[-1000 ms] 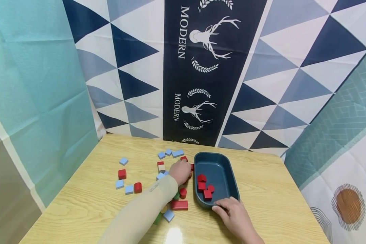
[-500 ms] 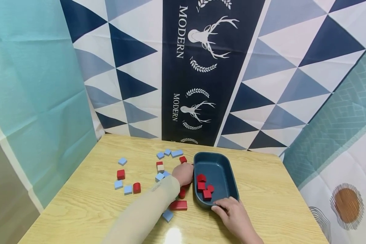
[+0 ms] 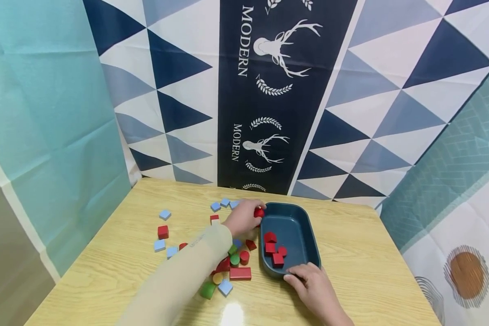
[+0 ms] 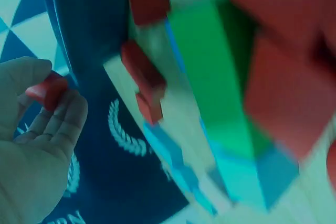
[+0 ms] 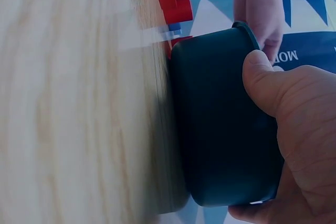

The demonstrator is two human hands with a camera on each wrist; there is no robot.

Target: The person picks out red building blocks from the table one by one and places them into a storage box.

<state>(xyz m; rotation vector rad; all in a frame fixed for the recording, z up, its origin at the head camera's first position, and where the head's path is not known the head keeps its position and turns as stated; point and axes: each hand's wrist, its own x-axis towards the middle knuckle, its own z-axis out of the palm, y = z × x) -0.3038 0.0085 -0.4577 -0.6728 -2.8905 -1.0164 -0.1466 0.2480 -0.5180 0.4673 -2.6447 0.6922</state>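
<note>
My left hand [image 3: 243, 217] pinches a small red block [image 3: 259, 212] between thumb and fingers, at the left rim of a dark blue-green tray [image 3: 299, 235]. In the left wrist view the red block [image 4: 50, 92] shows between the fingertips, its far part hidden by them. Several red blocks [image 3: 278, 260] lie inside the tray, toward its left and near side. With the thumb over the edge and fingers at the wall, my right hand [image 3: 314, 287] grips the tray's near rim. The right wrist view shows that thumb [image 5: 260, 72] on the rim.
Left of the tray lie a long red block [image 3: 240, 274], a green cylinder [image 3: 234, 259], a green block [image 3: 208, 290] and a blue block [image 3: 225, 287]. More blue and red blocks [image 3: 163, 232] are scattered farther left. A patterned cloth [image 3: 265, 113] hangs behind the table.
My left hand has come up from among the blocks left of the tray to its rim, with the red block now showing in its fingers. The right hand and tray stay put.
</note>
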